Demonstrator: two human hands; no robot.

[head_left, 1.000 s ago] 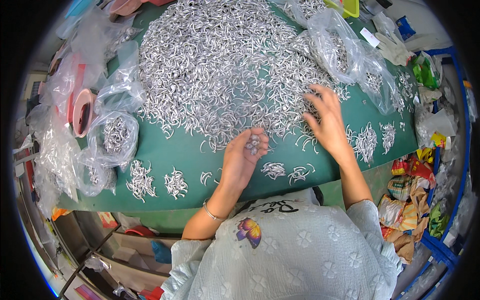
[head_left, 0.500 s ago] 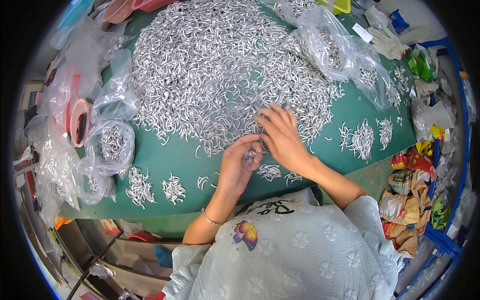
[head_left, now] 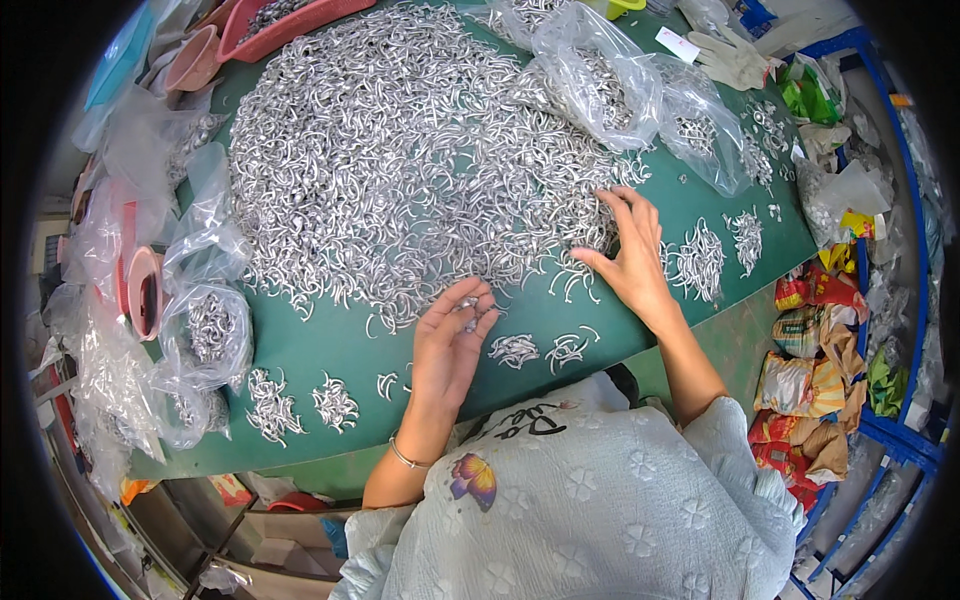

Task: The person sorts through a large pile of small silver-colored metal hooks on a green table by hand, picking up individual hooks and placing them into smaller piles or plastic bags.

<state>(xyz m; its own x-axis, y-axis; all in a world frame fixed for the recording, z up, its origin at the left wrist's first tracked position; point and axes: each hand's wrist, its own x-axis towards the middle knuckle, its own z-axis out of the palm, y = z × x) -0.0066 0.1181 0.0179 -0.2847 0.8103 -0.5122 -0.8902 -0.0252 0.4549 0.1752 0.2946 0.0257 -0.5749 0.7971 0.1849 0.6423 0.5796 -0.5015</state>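
Observation:
A wide heap of small curved silver metal pieces (head_left: 390, 170) covers much of the green table (head_left: 380, 440). At the heap's near edge, my left hand (head_left: 442, 355) is palm up with its fingers curled around a few of these metal pieces (head_left: 468, 310). My right hand (head_left: 638, 262) reaches to the heap's right edge, thumb and fingers apart, fingertips at the pieces; nothing shows in its grasp. Between the hands and my body lie two little piles, one tight (head_left: 514, 350) and one loose (head_left: 568, 351).
More small piles sit at right (head_left: 697, 262) and at near left (head_left: 335, 402). Clear plastic bags of pieces lie at left (head_left: 212, 325) and far right (head_left: 600, 90). A red basket (head_left: 245, 35) is at the back, a glove (head_left: 730, 60) at the back right.
My right hand has moved right, away from my left hand, and its fingers have spread. My left hand still holds pieces. The view has shifted slightly.

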